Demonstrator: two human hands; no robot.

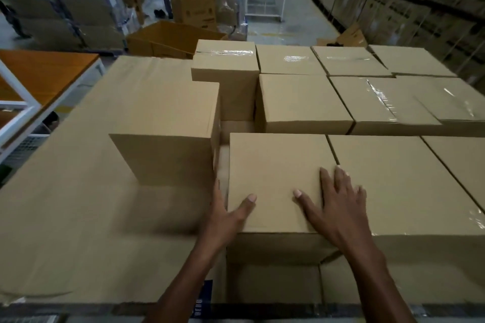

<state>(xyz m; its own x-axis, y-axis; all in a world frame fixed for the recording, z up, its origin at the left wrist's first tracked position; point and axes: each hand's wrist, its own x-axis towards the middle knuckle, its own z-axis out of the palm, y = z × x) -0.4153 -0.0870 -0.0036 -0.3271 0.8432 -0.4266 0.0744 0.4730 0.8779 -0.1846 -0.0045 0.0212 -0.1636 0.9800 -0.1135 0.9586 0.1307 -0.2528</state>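
We are bracing our left hand [225,215] against the left edge of the plain brown square cardboard box [275,165] at the lower centre of the frame. The thumb is lying on its top and the straight fingers are running down its side. Our right hand [338,207] is pressing flat on the top, fingers spread. The hands are apart, neither curling round anything. To seat the box well, we judge, we should be pushing evenly from both sides so it sits flush with its row.

At the upper left an orange-topped bench with a white frame [39,71] is showing. A taller upright brown carton [168,139] is standing just beside the left hand, crowding the gap. A wide tape-sealed carton [399,181] is sitting tight against the box's right side.
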